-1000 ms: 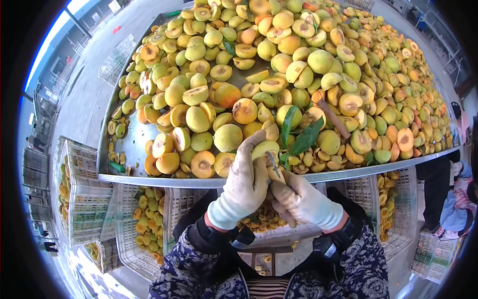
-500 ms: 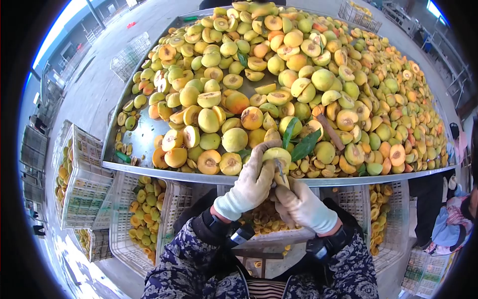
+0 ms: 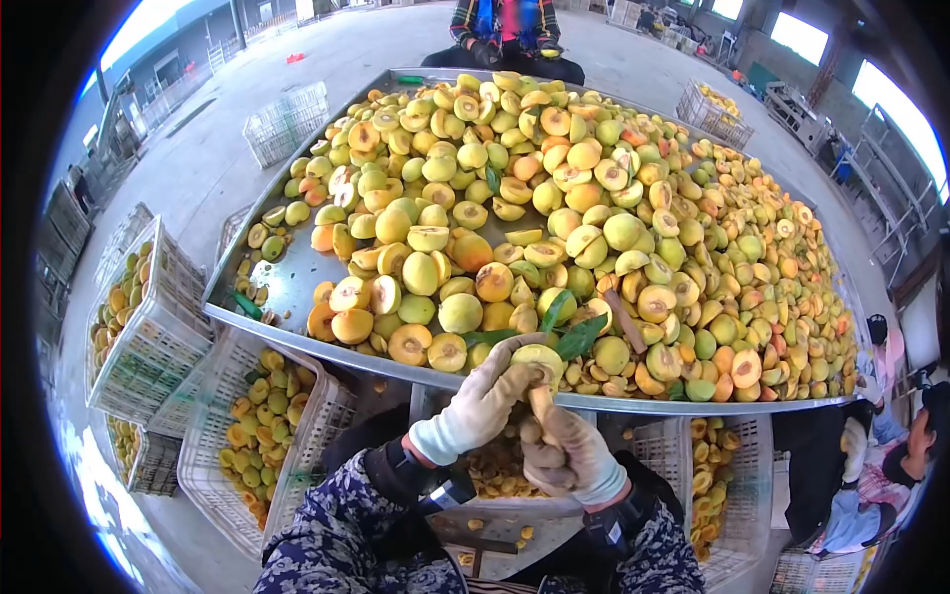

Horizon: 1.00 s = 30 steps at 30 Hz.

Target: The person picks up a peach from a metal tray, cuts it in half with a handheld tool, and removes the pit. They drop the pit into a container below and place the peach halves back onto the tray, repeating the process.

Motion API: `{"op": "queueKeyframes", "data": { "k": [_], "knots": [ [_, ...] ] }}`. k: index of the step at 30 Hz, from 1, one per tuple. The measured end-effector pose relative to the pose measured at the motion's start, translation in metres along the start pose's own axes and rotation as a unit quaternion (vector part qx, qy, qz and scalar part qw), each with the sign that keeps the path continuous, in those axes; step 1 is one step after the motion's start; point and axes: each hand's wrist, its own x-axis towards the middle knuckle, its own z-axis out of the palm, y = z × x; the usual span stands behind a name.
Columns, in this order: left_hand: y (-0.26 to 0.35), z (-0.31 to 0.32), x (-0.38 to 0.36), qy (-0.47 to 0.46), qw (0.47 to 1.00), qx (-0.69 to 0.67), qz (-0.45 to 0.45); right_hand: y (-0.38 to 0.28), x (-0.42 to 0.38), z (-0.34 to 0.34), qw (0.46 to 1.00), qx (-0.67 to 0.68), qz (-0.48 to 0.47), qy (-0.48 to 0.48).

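Dark green leaves [image 3: 582, 338] and a brown stick [image 3: 624, 322] lay at the near side of a broad fruit heap [image 3: 633, 213], just beyond the hands. The heap mixed whole and halved stone fruit, yellow, green and orange. A small green object [image 3: 245, 305] lay in the near left corner. White plastic crates holding fruit stood below, two on the left [image 3: 163, 332] [image 3: 312, 445] and one on the right [image 3: 749, 495]. One person [image 3: 510, 28] sat at the far side; another person [image 3: 891, 470] was at the right edge.

The fruit covered most of a metal table [image 3: 297, 289] with a raised rim, its bare surface showing at the left. Around it spread a grey concrete floor [image 3: 396, 35] in a large, bright workspace.

At the near rim, the gloved left hand [image 3: 485, 401] gripped a cut stone fruit [image 3: 537, 358], its flesh facing up between thumb and fingers. The gloved right hand [image 3: 574, 450], just below and touching it, was curled around a slim tool [image 3: 541, 401], mostly hidden.
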Motion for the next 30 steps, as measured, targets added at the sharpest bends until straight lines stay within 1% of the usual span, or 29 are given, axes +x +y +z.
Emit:
{"op": "queueKeyframes", "data": {
  "k": [1,2,3,5,6,7,8,9,10,11,12,13,14,15,16,17,19,20,21,22,23,24,25,26,27,28,29,30],
  "knots": [
    [0.004,0.003,-0.005,-0.004,0.997,-0.072,-0.013,-0.004,-0.005,0.000,0.994,0.089,0.038,-0.058],
    [0.008,0.004,-0.012,0.015,0.999,-0.036,-0.033,-0.008,-0.011,0.003,0.995,0.069,0.038,-0.056],
    [0.012,0.005,-0.023,0.020,0.999,-0.031,-0.030,-0.010,-0.017,0.008,0.995,0.069,0.039,-0.064],
    [0.018,0.002,-0.054,0.099,0.992,-0.075,-0.017,-0.012,-0.024,0.015,0.991,-0.093,0.081,-0.055],
    [0.018,-0.009,-0.070,0.171,0.984,-0.053,-0.016,-0.009,-0.026,0.017,0.980,-0.154,0.117,-0.042],
    [0.012,-0.024,-0.081,0.259,0.964,0.004,0.060,-0.006,-0.022,0.014,0.963,-0.222,0.133,-0.074],
    [0.002,-0.054,-0.099,0.302,0.948,0.037,0.096,0.014,-0.010,-0.005,0.902,-0.424,-0.004,-0.076],
    [0.028,-0.058,-0.116,0.329,0.938,0.075,0.084,0.034,-0.003,-0.022,0.787,-0.596,-0.142,-0.068],
    [0.024,-0.090,-0.131,0.367,0.891,0.257,0.075,0.032,-0.012,-0.019,0.672,-0.734,-0.099,-0.017],
    [0.026,-0.116,-0.142,0.385,0.736,0.556,0.018,0.052,-0.007,-0.042,0.588,-0.802,-0.105,0.019],
    [0.024,-0.123,-0.138,0.394,0.633,0.665,0.048,0.058,-0.008,-0.055,0.595,-0.793,-0.128,0.023],
    [0.034,-0.121,-0.127,0.394,0.516,0.757,0.079,0.058,-0.009,-0.058,0.600,-0.785,-0.150,0.028],
    [0.037,-0.112,-0.109,0.362,0.609,0.703,0.055,0.055,-0.011,-0.058,0.601,-0.784,-0.154,0.029],
    [0.042,-0.087,-0.079,0.327,0.695,0.640,0.029,0.045,-0.016,-0.054,0.628,-0.764,-0.148,0.031],
    [0.039,-0.077,-0.051,0.263,0.738,0.620,0.040,0.037,-0.019,-0.052,0.654,-0.743,-0.140,0.032],
    [0.029,-0.070,-0.023,0.196,0.777,0.596,0.051,0.032,-0.019,-0.052,0.654,-0.742,-0.141,0.034],
    [0.010,-0.057,0.025,0.175,0.751,0.637,-0.001,0.022,-0.016,-0.052,0.651,-0.734,-0.156,0.119],
    [0.004,-0.059,0.044,0.163,0.721,0.672,-0.038,0.017,-0.016,-0.053,0.694,-0.680,-0.191,0.137],
    [-0.004,-0.062,0.058,0.152,0.689,0.705,-0.073,0.010,-0.019,-0.051,0.695,-0.678,-0.190,0.143],
    [-0.009,-0.069,0.063,0.155,0.716,0.680,-0.038,0.003,-0.022,-0.048,0.729,-0.634,-0.201,0.166],
    [-0.014,-0.079,0.062,0.170,0.730,0.662,0.020,-0.001,-0.024,-0.049,0.760,-0.586,-0.211,0.187],
    [-0.014,-0.077,0.060,0.218,0.791,0.569,0.044,0.003,-0.020,-0.061,0.764,-0.578,-0.211,0.194],
    [-0.007,-0.069,0.054,0.261,0.841,0.469,0.066,0.000,-0.021,-0.060,0.766,-0.574,-0.212,0.199],
    [0.007,-0.051,0.042,0.245,0.938,0.242,0.039,-0.004,-0.025,-0.053,0.858,-0.441,-0.197,0.175],
    [0.008,-0.036,0.036,0.211,0.976,0.033,0.041,-0.005,-0.026,-0.047,0.928,-0.295,-0.175,0.145],
    [0.005,-0.021,0.031,0.157,0.982,-0.106,0.013,-0.005,-0.025,-0.045,0.926,-0.297,-0.194,0.128],
    [-0.002,-0.012,0.029,0.102,0.964,-0.246,-0.015,-0.006,-0.022,-0.044,0.927,-0.294,-0.188,0.135],
    [-0.013,-0.010,0.030,0.100,0.962,-0.253,-0.024,-0.008,-0.019,-0.042,0.927,-0.301,-0.194,0.112]
  ]
}}
